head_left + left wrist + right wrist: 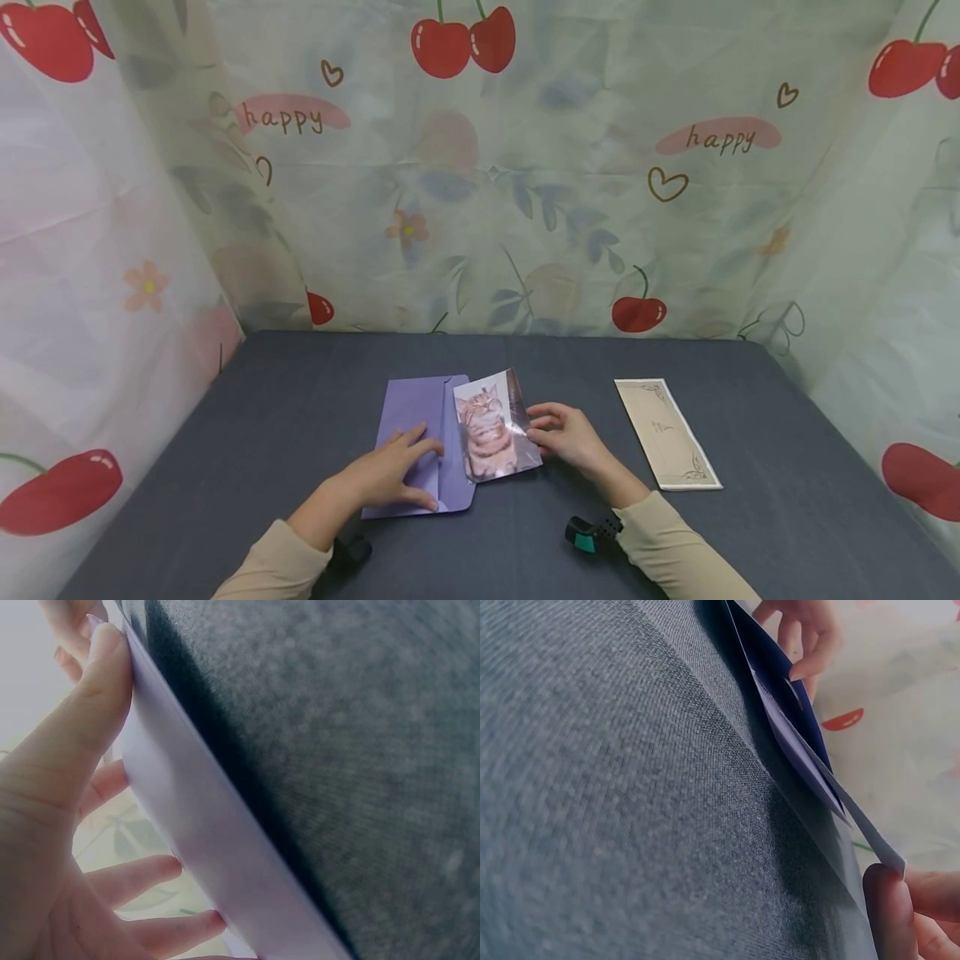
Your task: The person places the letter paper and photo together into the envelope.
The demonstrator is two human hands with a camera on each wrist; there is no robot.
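Note:
A purple envelope (408,400) lies on the dark table, its flap side facing right. My left hand (390,475) rests on it with fingers spread, the thumb near its lower edge; in the left wrist view the thumb (105,682) and fingertips touch the pale purple paper. Between thumb and fingers my right hand (573,437) pinches the right edge of a cat photo card (491,429). The card is tilted, overlapping the envelope's right side. In the right wrist view, the card's left end meets the gaping envelope (780,690).
To the right lies a beige card-like piece with ornate corners (663,433). Dark cloth covers the table (300,392). A printed curtain (480,208) with cherries hangs behind and along both sides. A black band with a green patch (585,537) is by the right wrist.

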